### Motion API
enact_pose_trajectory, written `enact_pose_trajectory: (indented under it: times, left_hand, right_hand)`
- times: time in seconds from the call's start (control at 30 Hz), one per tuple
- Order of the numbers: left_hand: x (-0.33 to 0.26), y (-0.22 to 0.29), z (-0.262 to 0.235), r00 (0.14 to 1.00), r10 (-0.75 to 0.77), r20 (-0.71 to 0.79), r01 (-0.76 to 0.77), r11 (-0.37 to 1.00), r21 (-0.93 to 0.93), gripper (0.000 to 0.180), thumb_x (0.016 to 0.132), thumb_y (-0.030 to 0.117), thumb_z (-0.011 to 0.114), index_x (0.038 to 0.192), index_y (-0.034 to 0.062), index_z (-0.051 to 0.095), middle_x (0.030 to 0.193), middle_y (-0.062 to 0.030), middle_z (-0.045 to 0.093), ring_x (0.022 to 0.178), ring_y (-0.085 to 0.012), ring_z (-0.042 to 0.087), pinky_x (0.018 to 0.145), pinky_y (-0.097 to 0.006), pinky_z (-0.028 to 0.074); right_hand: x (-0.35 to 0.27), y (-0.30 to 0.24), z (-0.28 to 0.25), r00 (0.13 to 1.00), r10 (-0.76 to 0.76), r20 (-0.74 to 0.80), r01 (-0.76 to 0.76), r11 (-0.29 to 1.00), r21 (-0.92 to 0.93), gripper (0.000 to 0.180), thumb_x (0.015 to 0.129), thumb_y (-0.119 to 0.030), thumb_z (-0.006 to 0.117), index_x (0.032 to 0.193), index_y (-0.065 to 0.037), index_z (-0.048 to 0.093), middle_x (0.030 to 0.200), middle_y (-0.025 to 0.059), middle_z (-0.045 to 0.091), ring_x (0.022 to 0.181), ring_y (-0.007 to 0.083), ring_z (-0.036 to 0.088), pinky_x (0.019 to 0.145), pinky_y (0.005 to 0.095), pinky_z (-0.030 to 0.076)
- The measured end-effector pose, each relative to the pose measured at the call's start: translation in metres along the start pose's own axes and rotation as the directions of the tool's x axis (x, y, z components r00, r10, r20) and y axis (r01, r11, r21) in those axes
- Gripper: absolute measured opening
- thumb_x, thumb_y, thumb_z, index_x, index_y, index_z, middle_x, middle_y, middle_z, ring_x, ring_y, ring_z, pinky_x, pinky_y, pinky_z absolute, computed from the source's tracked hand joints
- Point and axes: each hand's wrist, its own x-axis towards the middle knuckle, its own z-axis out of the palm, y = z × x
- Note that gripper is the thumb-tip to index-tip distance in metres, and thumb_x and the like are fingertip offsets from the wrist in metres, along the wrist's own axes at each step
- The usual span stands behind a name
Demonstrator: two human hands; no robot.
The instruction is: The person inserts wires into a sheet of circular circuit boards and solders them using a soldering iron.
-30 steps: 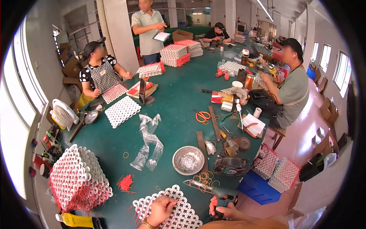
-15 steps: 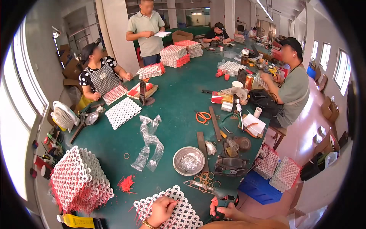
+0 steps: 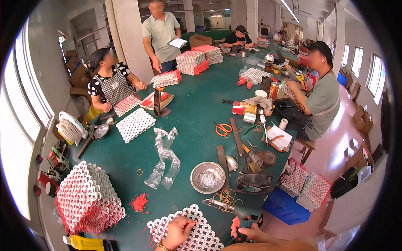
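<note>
A panel of joined white rings (image 3: 205, 238) lies on the green table at the near edge, with thin red wires over its left part. My left hand (image 3: 179, 230) rests on this panel, thumb and fingers pressed together; what is between them is too small to make out. In my right hand (image 3: 246, 230) is a soldering gun (image 3: 222, 205), held by its dark green handle. Its metal tip points left, over the table beyond the panel. A small heap of cut red wires (image 3: 139, 203) lies beyond the panel to the left.
A tall stack of ring panels (image 3: 86, 196) stands at left. Ahead are a metal bowl (image 3: 207, 177), rubber bands (image 3: 226, 196), clear plastic wrap (image 3: 164, 157) and orange-handled scissors (image 3: 223, 129). A blue crate (image 3: 287, 207) sits right of the table. Several people are around the table.
The standing person has lowered the clipboard and reached one hand down toward a panel stack. My hands and the soldering gun have hardly moved.
</note>
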Motion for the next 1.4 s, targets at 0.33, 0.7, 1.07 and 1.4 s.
enact_pose_trajectory:
  times: [0.33,0.7,1.07,1.4]
  left_hand:
    - [-0.002,-0.005,0.002,1.0,0.004,-0.002,-0.004,1.0,-0.009,0.01,0.078,0.006,0.074,0.081,0.0038,0.065,0.073,-0.0105,0.063,0.066,-0.0302,0.061,0.061,-0.038,0.049]
    - [-0.001,0.01,0.003,0.998,-0.069,-0.005,0.069,0.997,-0.042,0.009,0.084,0.008,0.068,0.08,0.0036,0.061,0.075,-0.0149,0.059,0.068,-0.0338,0.058,0.062,-0.04,0.047]
    - [0.002,0.0,0.001,0.999,0.028,-0.017,-0.028,1.0,-0.012,0.01,0.078,0.006,0.074,0.079,0.004,0.065,0.072,-0.0103,0.062,0.065,-0.0303,0.06,0.06,-0.038,0.048]
    - [0.0,-0.001,0.001,1.0,0.017,-0.006,-0.017,1.0,-0.026,0.009,0.078,0.005,0.074,0.079,0.0036,0.065,0.075,-0.0101,0.065,0.067,-0.0295,0.063,0.063,-0.037,0.05]
  right_hand:
    - [-0.001,0.007,-0.007,0.999,-0.024,0.032,0.024,1.0,-0.009,0.047,0.088,-0.015,0.062,0.13,-0.005,0.043,0.098,0.015,0.058,0.083,0.0223,0.06,0.083,0.0441,0.049]
    - [0.0,0.005,-0.005,0.999,-0.022,0.026,0.022,1.0,0.005,0.048,0.088,-0.015,0.063,0.131,-0.006,0.042,0.096,0.0146,0.058,0.084,0.0223,0.06,0.083,0.0439,0.049]
    - [-0.001,0.001,0.001,1.0,-0.009,0.001,0.009,1.0,0.016,0.048,0.088,-0.016,0.062,0.131,-0.005,0.041,0.095,0.0139,0.058,0.083,0.0217,0.059,0.082,0.0433,0.049]
    - [0.0,0.005,-0.003,1.0,-0.019,0.023,0.019,1.0,0.004,0.048,0.088,-0.017,0.062,0.13,-0.005,0.042,0.089,0.0134,0.058,0.082,0.0213,0.059,0.081,0.0428,0.049]
